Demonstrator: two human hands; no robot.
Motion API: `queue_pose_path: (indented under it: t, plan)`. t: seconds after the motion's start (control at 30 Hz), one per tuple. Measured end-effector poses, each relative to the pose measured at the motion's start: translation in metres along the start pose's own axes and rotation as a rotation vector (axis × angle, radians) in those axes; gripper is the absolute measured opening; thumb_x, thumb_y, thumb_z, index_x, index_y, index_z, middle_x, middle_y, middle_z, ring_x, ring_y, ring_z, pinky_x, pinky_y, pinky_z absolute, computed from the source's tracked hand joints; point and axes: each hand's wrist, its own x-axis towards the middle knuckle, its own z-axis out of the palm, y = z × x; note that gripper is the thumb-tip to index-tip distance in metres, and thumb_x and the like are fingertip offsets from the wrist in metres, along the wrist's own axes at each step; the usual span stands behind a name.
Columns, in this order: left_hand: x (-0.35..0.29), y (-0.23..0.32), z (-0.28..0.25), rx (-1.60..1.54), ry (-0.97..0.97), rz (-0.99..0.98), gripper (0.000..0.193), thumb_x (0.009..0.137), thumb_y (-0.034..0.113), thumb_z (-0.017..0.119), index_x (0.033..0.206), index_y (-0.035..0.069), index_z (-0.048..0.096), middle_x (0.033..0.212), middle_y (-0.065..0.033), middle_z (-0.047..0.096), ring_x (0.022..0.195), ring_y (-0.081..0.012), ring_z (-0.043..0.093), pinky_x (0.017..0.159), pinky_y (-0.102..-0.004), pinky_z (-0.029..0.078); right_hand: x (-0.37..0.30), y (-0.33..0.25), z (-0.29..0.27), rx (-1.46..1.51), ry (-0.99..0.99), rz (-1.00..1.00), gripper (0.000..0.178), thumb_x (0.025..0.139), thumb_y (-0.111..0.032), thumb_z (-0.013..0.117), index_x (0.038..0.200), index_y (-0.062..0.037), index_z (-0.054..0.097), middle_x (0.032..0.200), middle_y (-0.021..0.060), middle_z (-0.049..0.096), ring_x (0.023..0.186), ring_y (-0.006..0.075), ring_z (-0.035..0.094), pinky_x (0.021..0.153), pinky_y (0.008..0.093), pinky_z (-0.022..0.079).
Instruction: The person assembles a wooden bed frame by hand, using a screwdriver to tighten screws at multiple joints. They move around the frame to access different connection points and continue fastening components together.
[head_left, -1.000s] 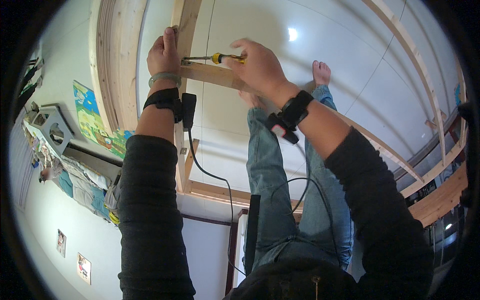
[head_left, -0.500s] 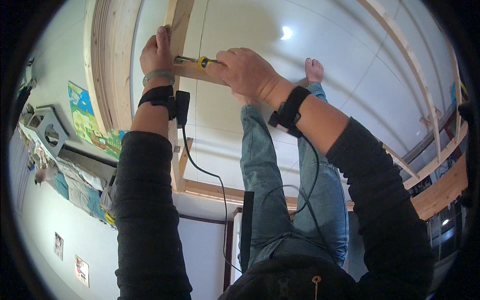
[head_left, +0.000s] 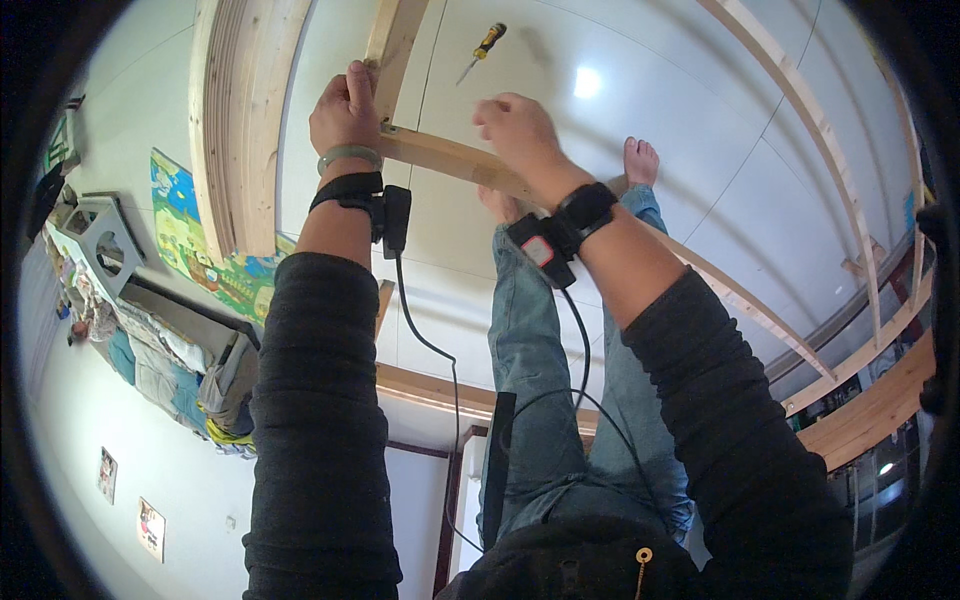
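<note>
Screwdriver [head_left: 489, 43] has left the right hand [head_left: 522, 130] and shows against the floor [head_left: 680, 95] — lying or falling, I cannot tell. Its fingers [head_left: 493, 108] curl loosely, empty — the left hand [head_left: 343, 112] grips a beam [head_left: 400, 50].

You wear a black top [head_left: 520, 570] with long black sleeves [head_left: 320, 420], blue jeans [head_left: 540, 360] and bare feet [head_left: 641, 162]. At the bottom of the frame, a gold ring [head_left: 644, 555] holds a string. In the upper left, a pale green bracelet [head_left: 349, 156] circles your left hand's [head_left: 343, 112] wrist. Both wrists have black straps [head_left: 345, 190], black boxes [head_left: 396, 222] and black cables [head_left: 401, 283].
</note>
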Motion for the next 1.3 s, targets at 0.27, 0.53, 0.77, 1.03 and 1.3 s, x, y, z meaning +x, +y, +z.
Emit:
queue_pose_path:
  t: [0.27,0.53,0.77,1.03,1.3]
  plan:
    - [-0.004,0.009,-0.007,0.081,0.021,0.029,0.048,0.087,0.048,0.035,0.079,0.011,0.064,0.072,-0.0142,0.062,0.072,-0.0335,0.060,0.063,-0.0411,0.046,0.050,0.091,-0.057,-0.559,-0.019,0.070,0.030,0.074,-0.025,0.049,0.085,-0.0005,0.063,0.087,0.0223,0.061,0.086,0.0367,0.058,0.078,0.0419,0.046]
    - [0.000,0.006,-0.009,0.049,0.033,0.066,0.035,0.085,0.039,0.044,0.071,0.010,0.059,0.066,-0.0120,0.058,0.062,-0.0323,0.057,0.055,-0.0402,0.044,0.132,0.075,-0.030,-1.179,-0.265,0.043,0.040,0.081,-0.016,0.044,0.120,-0.0082,0.042,0.118,0.0137,0.048,0.107,0.0331,0.049,0.089,0.0412,0.042]
    - [-0.004,0.008,-0.017,-0.026,-0.103,0.097,0.036,0.088,0.037,0.038,0.077,0.008,0.057,0.067,-0.0120,0.056,0.065,-0.0306,0.057,0.058,-0.0357,0.044,0.237,0.072,0.046,-1.417,-0.042,-0.643,0.042,0.084,-0.017,0.042,0.126,-0.0157,0.041,0.127,0.0081,0.044,0.109,0.0305,0.047,0.088,0.0462,0.040]
    - [0.005,0.003,-0.013,-0.149,-0.158,0.055,0.036,0.089,0.036,0.039,0.081,0.006,0.057,0.066,-0.0123,0.055,0.065,-0.0285,0.057,0.059,-0.0328,0.044,0.318,0.105,0.062,-1.377,-0.004,-0.717,0.034,0.082,-0.033,0.051,0.109,-0.0124,0.052,0.111,0.0115,0.048,0.102,0.0296,0.049,0.083,0.0438,0.039]
    - [0.000,0.007,-0.011,-0.081,-0.121,0.017,0.034,0.087,0.036,0.038,0.076,0.010,0.058,0.069,-0.0119,0.058,0.066,-0.0331,0.057,0.058,-0.0392,0.044,0.166,0.109,-0.025,-0.496,-0.264,0.092,0.036,0.084,-0.039,0.050,0.092,-0.0040,0.054,0.069,0.0124,0.059,0.065,0.0271,0.059,0.059,0.0393,0.045]
